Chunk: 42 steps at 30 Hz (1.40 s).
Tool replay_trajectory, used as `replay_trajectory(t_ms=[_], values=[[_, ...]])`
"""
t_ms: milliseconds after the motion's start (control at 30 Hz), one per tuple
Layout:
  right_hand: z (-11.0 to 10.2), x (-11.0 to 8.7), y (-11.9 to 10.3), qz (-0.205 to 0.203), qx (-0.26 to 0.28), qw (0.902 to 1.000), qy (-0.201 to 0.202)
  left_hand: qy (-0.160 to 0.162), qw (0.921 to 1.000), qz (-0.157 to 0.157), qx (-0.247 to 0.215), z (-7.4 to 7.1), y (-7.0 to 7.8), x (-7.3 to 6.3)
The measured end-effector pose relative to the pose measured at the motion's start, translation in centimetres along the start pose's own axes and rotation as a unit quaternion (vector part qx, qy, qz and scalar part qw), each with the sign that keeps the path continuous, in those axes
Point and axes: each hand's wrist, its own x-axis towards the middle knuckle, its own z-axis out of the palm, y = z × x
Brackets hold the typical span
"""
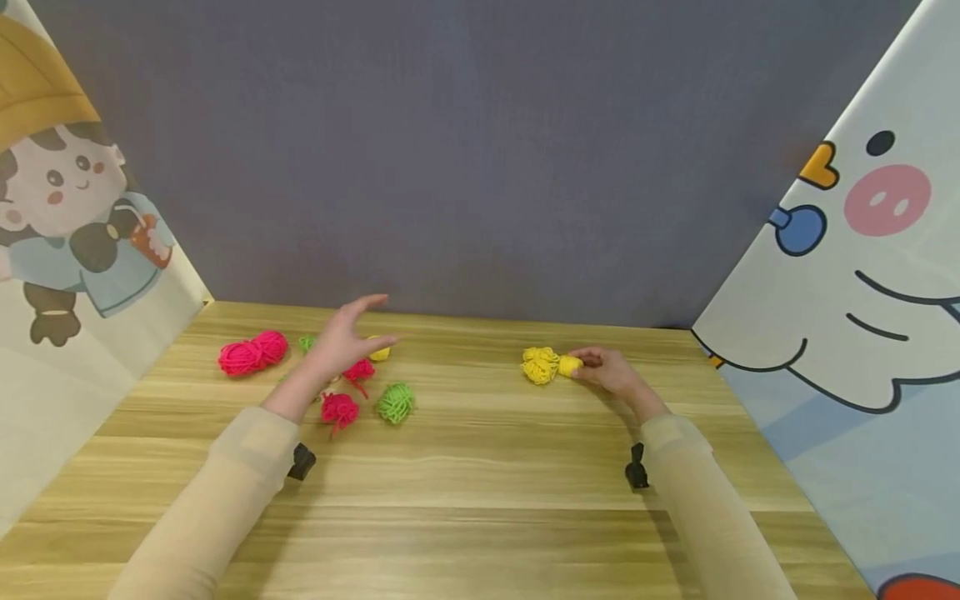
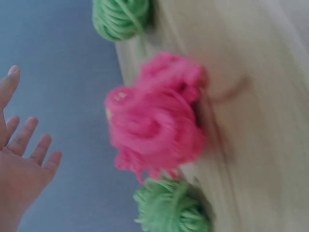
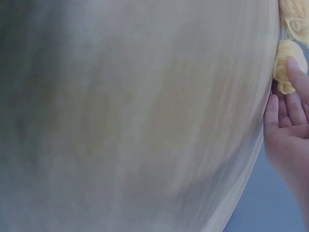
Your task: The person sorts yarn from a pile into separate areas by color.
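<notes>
My right hand (image 1: 611, 372) pinches a small yellow yarn ball (image 1: 570, 366) between thumb and fingers at the right of the table. Right beside that ball lies more loosely wound yellow yarn (image 1: 539, 365). In the right wrist view the thumb lies over the yellow ball (image 3: 288, 63). My left hand (image 1: 341, 340) hovers above the left cluster, thumb and fingers spread apart, holding nothing. Beneath and around it are pink yarn balls (image 1: 340, 410), a green yarn ball (image 1: 396, 403) and a partly hidden yellow ball (image 1: 380, 352). The left wrist view shows pink yarn (image 2: 154, 125), blurred, between green balls (image 2: 171, 208).
A larger pink yarn bundle (image 1: 253, 353) lies at the far left of the wooden table (image 1: 480, 467). A bit of green yarn (image 1: 306, 343) shows behind the left forearm. A grey panel (image 1: 465, 167) stands along the back edge, with printed panels at both sides.
</notes>
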Motion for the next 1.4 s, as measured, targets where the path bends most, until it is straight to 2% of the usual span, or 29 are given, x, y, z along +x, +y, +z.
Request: replay_trajectory(t_ms=[233,467,800,867,1000,1200,1400], values=[[0.1,0.1,0.0,-0.006,0.005,1.0000,-0.002,-0.013,0.9998,-0.001,0.016,0.0,-1.8,0.1],[0.0,0.0,0.1,-0.011,0.000,0.9999,0.002,-0.027,0.9994,-0.019,0.012,0.4,-3.4,0.5],[0.2,0.2,0.0,-0.010,0.008,0.9999,0.003,-0.076,0.9961,-0.045,-0.003,1.3,-5.8,1.1],[0.2,0.1,0.1,-0.010,0.007,0.9999,0.003,-0.082,0.9954,-0.050,-0.006,1.5,-6.0,1.3],[0.1,0.1,0.1,-0.008,0.009,0.9999,0.004,-0.087,0.9955,-0.039,-0.001,1.7,-6.3,1.5],[0.1,0.0,0.2,-0.003,0.017,0.9998,-0.001,-0.094,0.9948,-0.031,0.024,1.9,-6.9,1.5],[0.1,-0.1,0.0,-0.006,0.004,1.0000,0.005,-0.097,0.9938,-0.038,0.040,2.1,-6.4,1.4]])
